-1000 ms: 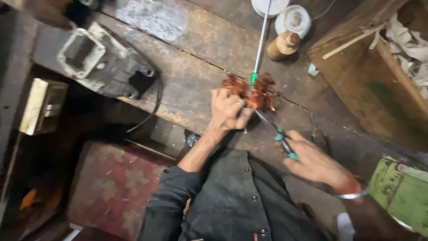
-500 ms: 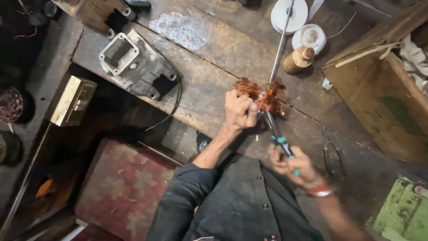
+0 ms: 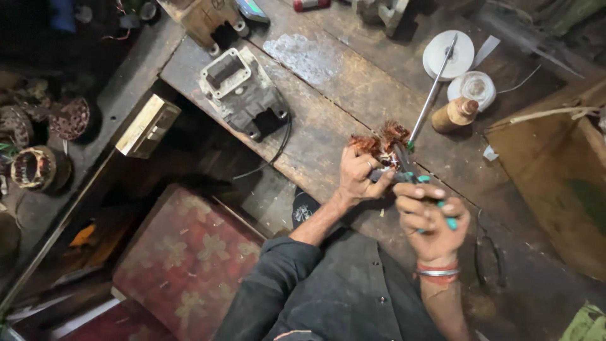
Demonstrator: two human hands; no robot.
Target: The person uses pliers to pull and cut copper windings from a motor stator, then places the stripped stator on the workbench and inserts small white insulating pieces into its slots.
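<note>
My left hand [image 3: 358, 178] grips a small motor part wound with copper wire [image 3: 379, 142], held just above the worn wooden bench [image 3: 328, 107]. My right hand [image 3: 430, 216] is closed around teal-handled pliers [image 3: 416, 189], whose jaws reach into the copper windings. A long screwdriver [image 3: 432, 95] with a green ferrule lies on the bench and points toward the windings. Both hands sit close together over the bench's near edge.
A grey metal housing [image 3: 243, 95] with a black cable lies at the left of the bench. White tape rolls [image 3: 448, 55], a wooden spool [image 3: 456, 113] and a wooden box [image 3: 555, 164] stand to the right. Old wound stators [image 3: 38, 167] sit on the floor at left, beside a red patterned seat [image 3: 189, 265].
The view has shifted, so the bench and housing appear lower. My right hand moved up and closer to the left hand, bringing the pliers into the copper windings.
</note>
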